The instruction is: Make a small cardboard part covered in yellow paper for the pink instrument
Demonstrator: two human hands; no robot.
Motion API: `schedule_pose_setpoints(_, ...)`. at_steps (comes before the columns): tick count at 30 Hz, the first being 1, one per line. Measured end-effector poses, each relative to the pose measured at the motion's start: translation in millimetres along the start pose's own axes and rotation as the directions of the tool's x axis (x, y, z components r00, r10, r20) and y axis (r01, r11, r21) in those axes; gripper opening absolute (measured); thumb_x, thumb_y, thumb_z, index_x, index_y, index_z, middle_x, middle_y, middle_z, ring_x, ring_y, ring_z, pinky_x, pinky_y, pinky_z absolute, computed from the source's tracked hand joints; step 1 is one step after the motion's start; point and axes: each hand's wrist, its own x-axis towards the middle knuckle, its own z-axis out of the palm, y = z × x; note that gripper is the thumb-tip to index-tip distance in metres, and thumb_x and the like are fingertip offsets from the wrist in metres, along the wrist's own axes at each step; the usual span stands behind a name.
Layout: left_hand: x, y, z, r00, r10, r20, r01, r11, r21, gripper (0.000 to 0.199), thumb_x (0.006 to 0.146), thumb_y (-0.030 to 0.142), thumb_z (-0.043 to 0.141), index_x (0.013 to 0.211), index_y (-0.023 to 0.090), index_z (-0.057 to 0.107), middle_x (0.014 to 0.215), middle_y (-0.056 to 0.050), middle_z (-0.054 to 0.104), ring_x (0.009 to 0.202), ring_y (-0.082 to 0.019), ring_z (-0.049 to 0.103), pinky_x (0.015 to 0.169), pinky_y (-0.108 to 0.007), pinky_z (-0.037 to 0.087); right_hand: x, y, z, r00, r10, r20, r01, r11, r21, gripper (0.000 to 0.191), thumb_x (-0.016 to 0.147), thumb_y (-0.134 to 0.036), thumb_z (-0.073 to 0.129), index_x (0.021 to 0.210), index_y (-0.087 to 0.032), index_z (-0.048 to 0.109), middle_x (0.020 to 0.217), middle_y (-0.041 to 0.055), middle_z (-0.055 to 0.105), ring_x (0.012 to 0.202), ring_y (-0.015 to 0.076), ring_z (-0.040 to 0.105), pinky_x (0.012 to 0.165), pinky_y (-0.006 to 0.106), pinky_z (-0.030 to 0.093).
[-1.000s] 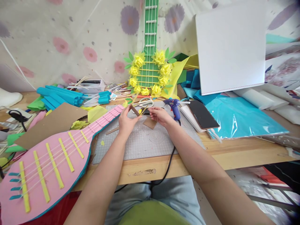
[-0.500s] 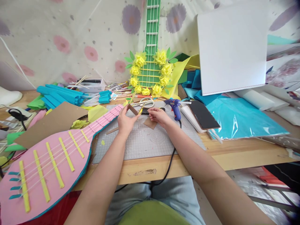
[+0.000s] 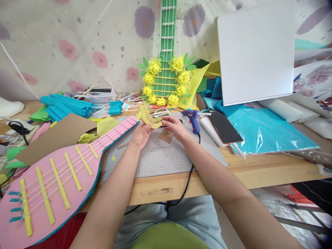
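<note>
Over the cutting mat, a curved yellow paper strip (image 3: 147, 116) is raised between my two hands. My left hand (image 3: 141, 135) pinches it from below, thumb against its lower end. The fingers of my right hand (image 3: 175, 127) close on the strip's right end. Just behind the strip are scissors (image 3: 161, 112) with pale handles, partly covered by it. Beneath my right hand lies a small brown cardboard piece (image 3: 166, 136). A purple glue gun (image 3: 192, 119) rests to the right of that hand, a white stick in its back.
A pink paper guitar (image 3: 52, 183) lies at left across the table edge. A green guitar with yellow flowers (image 3: 166, 76) stands at the back. A phone (image 3: 225, 126), a blue plastic-wrapped sheet (image 3: 269, 133) and a white board (image 3: 256, 55) are at right. The grey cutting mat (image 3: 153, 162) fills the middle.
The piece in my left hand, brown side showing before, has been turned so its yellow curved face shows. My right hand has come in from beside it and now grips its end.
</note>
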Motion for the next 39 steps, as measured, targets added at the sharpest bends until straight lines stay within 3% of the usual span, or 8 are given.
schedule_pose_setpoints(13, -4, 2, -4.8, 0.985, -0.125, 0.117, 0.131, 0.990, -0.051, 0.028, 0.065, 0.026, 0.068, 0.091, 0.017, 0.065, 0.099, -0.007, 0.069, 0.108, -0.024, 0.057, 0.099, -0.041, 0.040, -5, -14, -8, 0.991, -0.038, 0.130, 0.079, 0.944, -0.321, 0.033, 0.064, -0.037, 0.068, 0.093, -0.023, 0.059, 0.078, -0.0004, 0.060, 0.069, 0.0110, 0.054, 0.058, 0.023, 0.045)
schedule_pose_setpoints(19, -3, 7, -11.0, 0.978, -0.141, 0.151, 0.153, 0.986, -0.071, 0.023, 0.068, 0.024, 0.066, 0.090, 0.017, 0.064, 0.101, -0.008, 0.068, 0.111, -0.023, 0.056, 0.100, -0.041, 0.040, -35, -58, -78, 0.949, 0.309, 0.056, -0.088, 0.433, -0.897, 0.037, 0.068, -0.055, 0.060, 0.063, -0.019, 0.062, 0.061, 0.0058, 0.062, 0.057, 0.0155, 0.055, 0.053, 0.028, 0.041)
schedule_pose_setpoints(21, -1, 7, -11.9, 0.978, -0.142, 0.153, 0.154, 0.986, -0.070, 0.021, 0.068, 0.023, 0.065, 0.089, 0.017, 0.065, 0.101, -0.008, 0.068, 0.111, -0.023, 0.055, 0.099, -0.041, 0.040, -42, -62, -96, 0.956, 0.235, -0.174, -0.220, 0.186, -0.958, 0.041, 0.068, -0.060, 0.057, 0.063, -0.019, 0.062, 0.061, 0.0085, 0.062, 0.061, 0.0199, 0.057, 0.056, 0.032, 0.042)
schedule_pose_setpoints(23, 0, 6, -12.0, 0.978, -0.145, 0.148, 0.156, 0.986, -0.067, 0.021, 0.068, 0.022, 0.066, 0.088, 0.017, 0.065, 0.102, -0.008, 0.068, 0.110, -0.023, 0.056, 0.099, -0.040, 0.040, -43, -58, -105, 0.937, 0.058, -0.344, -0.349, 0.095, -0.932, 0.047, 0.068, -0.062, 0.056, 0.080, -0.017, 0.063, 0.076, 0.0131, 0.065, 0.073, 0.0257, 0.060, 0.062, 0.036, 0.043)
schedule_pose_setpoints(27, -2, 5, -11.5, 0.976, -0.160, 0.145, 0.168, 0.985, -0.043, 0.023, 0.066, 0.021, 0.067, 0.088, 0.017, 0.066, 0.102, -0.007, 0.068, 0.105, -0.023, 0.059, 0.099, -0.040, 0.040, -29, -39, -98, 0.925, -0.129, -0.358, -0.340, 0.146, -0.929, 0.062, 0.070, -0.057, 0.057, 0.108, -0.009, 0.055, 0.110, 0.0218, 0.058, 0.103, 0.0314, 0.054, 0.080, 0.039, 0.042)
schedule_pose_setpoints(31, -4, 5, -11.9, 0.976, -0.166, 0.137, 0.174, 0.984, -0.042, 0.021, 0.066, 0.022, 0.067, 0.087, 0.018, 0.066, 0.101, -0.006, 0.069, 0.106, -0.023, 0.058, 0.098, -0.041, 0.040, -8, -19, -88, 0.933, -0.142, -0.331, -0.295, 0.227, -0.928, 0.054, 0.073, -0.049, 0.057, 0.108, -0.008, 0.056, 0.111, 0.0225, 0.058, 0.107, 0.0313, 0.052, 0.085, 0.037, 0.041)
schedule_pose_setpoints(36, -3, 5, -13.2, 0.978, -0.169, 0.121, 0.173, 0.985, -0.021, 0.019, 0.067, 0.022, 0.065, 0.086, 0.018, 0.066, 0.100, -0.007, 0.069, 0.107, -0.024, 0.058, 0.097, -0.041, 0.041, -4, -9, -90, 0.877, -0.171, -0.450, -0.323, 0.485, -0.813, 0.043, 0.077, -0.045, 0.052, 0.101, -0.011, 0.060, 0.099, 0.0176, 0.064, 0.097, 0.0290, 0.059, 0.080, 0.037, 0.043)
schedule_pose_setpoints(39, -1, 6, -14.0, 0.977, -0.178, 0.121, 0.180, 0.984, -0.008, 0.021, 0.068, 0.020, 0.064, 0.089, 0.017, 0.066, 0.098, -0.007, 0.069, 0.106, -0.023, 0.059, 0.097, -0.040, 0.041, -14, -19, -89, 0.887, -0.219, -0.407, -0.121, 0.740, -0.662, 0.042, 0.077, -0.051, 0.051, 0.097, -0.014, 0.060, 0.092, 0.0131, 0.065, 0.083, 0.0220, 0.061, 0.070, 0.033, 0.046)
